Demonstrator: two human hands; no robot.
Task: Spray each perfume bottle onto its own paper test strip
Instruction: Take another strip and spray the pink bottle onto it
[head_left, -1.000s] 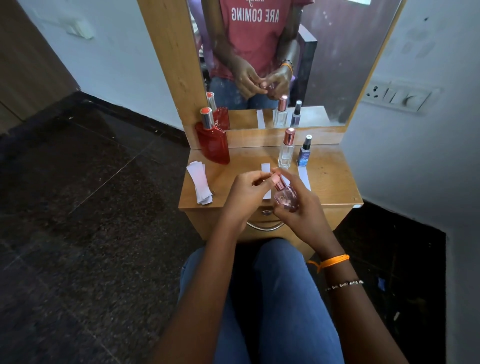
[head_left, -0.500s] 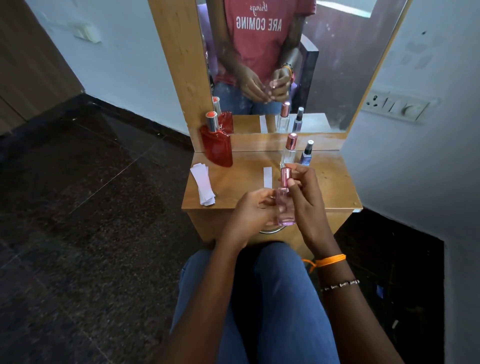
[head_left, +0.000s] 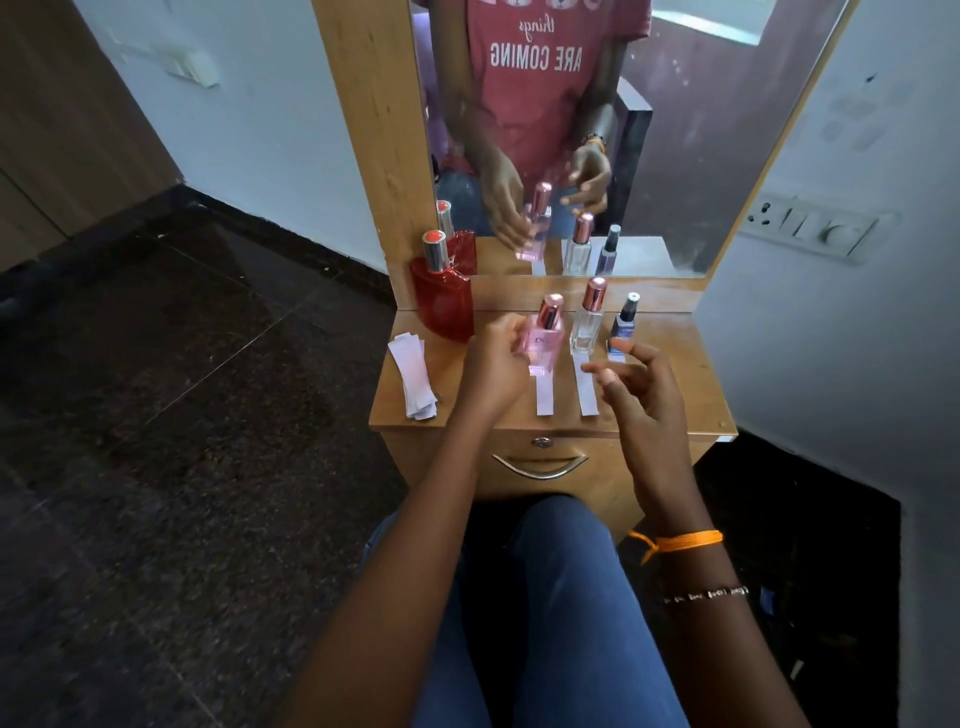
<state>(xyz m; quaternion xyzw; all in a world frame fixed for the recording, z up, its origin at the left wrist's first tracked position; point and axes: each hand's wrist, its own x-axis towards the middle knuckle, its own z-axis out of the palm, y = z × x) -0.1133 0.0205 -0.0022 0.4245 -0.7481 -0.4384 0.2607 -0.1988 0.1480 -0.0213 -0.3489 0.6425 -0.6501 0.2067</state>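
Gripping pink bottle upright in left hand, over a strip on the table. Hovering right hand open, empty, partly hiding blue bottle. Standing alongside: clear bottle, red bottle, spare strips.

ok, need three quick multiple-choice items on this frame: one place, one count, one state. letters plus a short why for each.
1. Where is the stack of spare strips?
A. left part of the tabletop
B. in the drawer
C. on the floor

2. How many bottles are on or over the tabletop, mirror aside?
A. two
B. four
C. six

3. What is the right hand doing?
A. gripping the red bottle
B. open, holding nothing
C. pulling the drawer handle

Key: 1 A, it lies by the left edge. 2 B: red bottle, pink bottle, clear bottle, blue bottle. 3 B, fingers spread; the left hand holds the pink bottle.
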